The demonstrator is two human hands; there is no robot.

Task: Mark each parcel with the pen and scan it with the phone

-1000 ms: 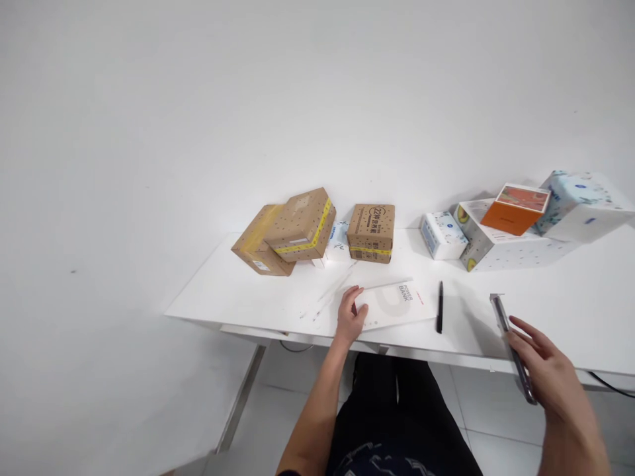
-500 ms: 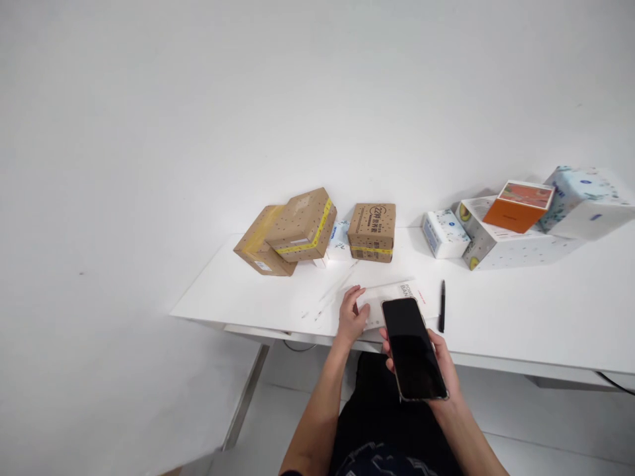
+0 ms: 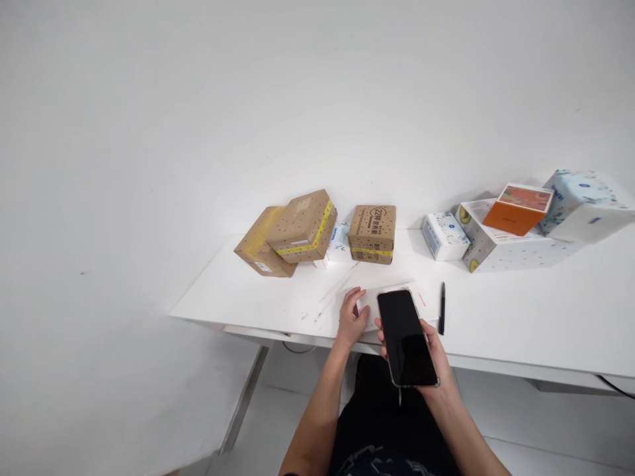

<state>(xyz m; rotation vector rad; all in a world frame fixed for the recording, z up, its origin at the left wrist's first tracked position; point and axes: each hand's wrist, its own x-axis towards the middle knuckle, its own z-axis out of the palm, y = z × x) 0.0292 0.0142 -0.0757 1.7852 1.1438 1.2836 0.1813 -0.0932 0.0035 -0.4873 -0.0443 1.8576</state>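
Note:
My right hand (image 3: 436,354) holds a black-screened smartphone (image 3: 407,340) in a clear case, screen up, over the table's front edge. Its thumb lies along the phone's right side and the fingertips wrap the left side. Under the phone's upper end lies a flat white power bank box (image 3: 421,301), partly covered by it. My left hand (image 3: 353,316) grips the left end of that box, fingers on the far side and thumb on the near side. Just right of the box a black pen (image 3: 442,308) lies on the table.
Cardboard boxes (image 3: 302,226) lean together at the back left, with another cardboard box (image 3: 372,231) beside them. At the back right are tissue packs (image 3: 445,236), a white avocado-print box (image 3: 516,254) and an orange box (image 3: 516,215). The white table (image 3: 520,317) meets a wall behind.
My right hand has moved the phone slightly up and left, so it covers more of the power bank box. My left hand stays at the box's left end.

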